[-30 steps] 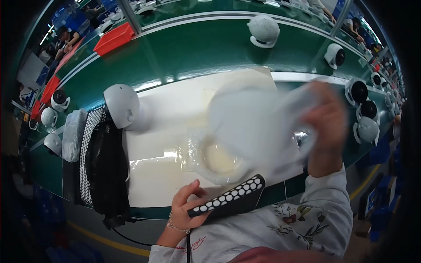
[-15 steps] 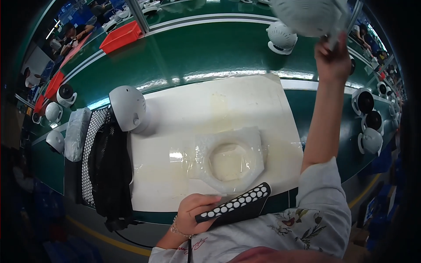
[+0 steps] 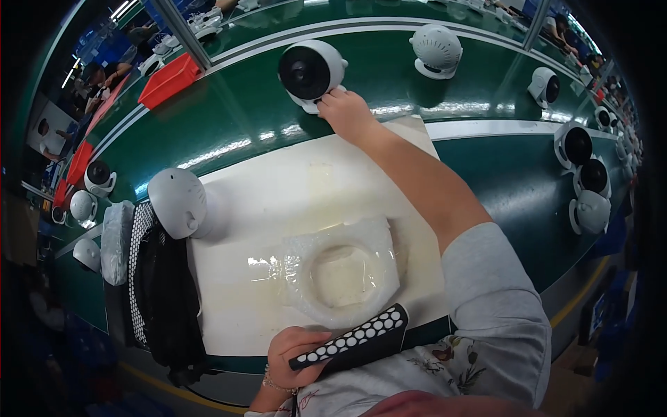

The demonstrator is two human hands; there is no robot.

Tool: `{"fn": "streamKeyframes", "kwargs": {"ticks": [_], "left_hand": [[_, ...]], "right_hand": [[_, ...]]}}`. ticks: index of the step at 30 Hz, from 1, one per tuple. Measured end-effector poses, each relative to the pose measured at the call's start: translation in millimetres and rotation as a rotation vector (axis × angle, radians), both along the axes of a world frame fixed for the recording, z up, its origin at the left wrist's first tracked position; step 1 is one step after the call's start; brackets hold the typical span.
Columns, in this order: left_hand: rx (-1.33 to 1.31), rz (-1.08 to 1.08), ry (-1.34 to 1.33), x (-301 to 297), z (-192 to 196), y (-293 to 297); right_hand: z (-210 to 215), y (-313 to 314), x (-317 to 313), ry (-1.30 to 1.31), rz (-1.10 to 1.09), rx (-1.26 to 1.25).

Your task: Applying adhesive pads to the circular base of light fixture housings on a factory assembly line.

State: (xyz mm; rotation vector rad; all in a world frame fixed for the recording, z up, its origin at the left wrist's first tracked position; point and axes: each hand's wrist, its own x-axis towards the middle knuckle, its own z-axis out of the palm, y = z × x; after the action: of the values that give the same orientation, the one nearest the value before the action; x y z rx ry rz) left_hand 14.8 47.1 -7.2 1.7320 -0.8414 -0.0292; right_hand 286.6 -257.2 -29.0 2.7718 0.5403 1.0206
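Observation:
At the far middle of the bench, a white round fan (image 3: pixel 309 73) stands on its base with its dark front toward me. My right hand (image 3: pixel 347 116) reaches across to it, fingers closed on the edge of that base. Low in the picture, near my body, my left hand (image 3: pixel 294 356) is closed around one end of a black strip with white dots (image 3: pixel 354 340). Just beyond the strip, a whitish plastic-wrapped block with a round hollow (image 3: pixel 299 274) lies on the cream board (image 3: pixel 236 292). On the board's left, another white round housing (image 3: pixel 177 201) stands beside black mesh material (image 3: pixel 167 285).
A clear-wrapped packet (image 3: pixel 118 243) lies left of the mesh. More white fans stand along the green bench, one at the far right of centre (image 3: pixel 436 52) and several at the right edge (image 3: pixel 590 212). A red tray (image 3: pixel 170 80) sits at the far left, near a metal post (image 3: pixel 182 35).
My right hand has swung left and down from the upper right, carrying the fan onto the bench's far middle. My left hand keeps its hold on the strip. The view has shifted slightly.

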Motion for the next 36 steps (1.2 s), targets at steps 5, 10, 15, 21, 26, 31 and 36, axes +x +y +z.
{"fn": "streamKeyframes", "kwargs": {"ticks": [5,10,15,21,26,31,36], "left_hand": [[0.018,0.027,0.077,0.9,-1.8,-0.5],[0.029,0.052,0.133,-0.9,0.1,-3.8],[0.076,0.040,0.152,0.4,1.2,-5.0],[0.091,0.077,0.230,-4.4,5.4,-4.9],[0.083,0.030,0.042,-0.2,7.2,-12.7],[0.019,0.017,-0.087,-7.3,8.9,-8.5],[-0.062,-0.008,-0.147,-19.0,-2.3,-3.3]], "right_hand": [[-7.2,-15.4,-9.4,0.215,-0.168,0.178],[-5.3,-109.1,-16.5,0.252,-0.332,0.616],[-26.8,-233.1,-2.0,0.146,-0.839,0.339],[-9.2,-232.6,-24.4,-0.069,-0.844,0.227],[32.5,-183.9,-87.3,-0.408,-0.363,0.482],[84.4,-72.9,-176.6,0.073,0.214,2.136],[83.6,31.1,-251.4,0.715,0.411,2.220]]}}
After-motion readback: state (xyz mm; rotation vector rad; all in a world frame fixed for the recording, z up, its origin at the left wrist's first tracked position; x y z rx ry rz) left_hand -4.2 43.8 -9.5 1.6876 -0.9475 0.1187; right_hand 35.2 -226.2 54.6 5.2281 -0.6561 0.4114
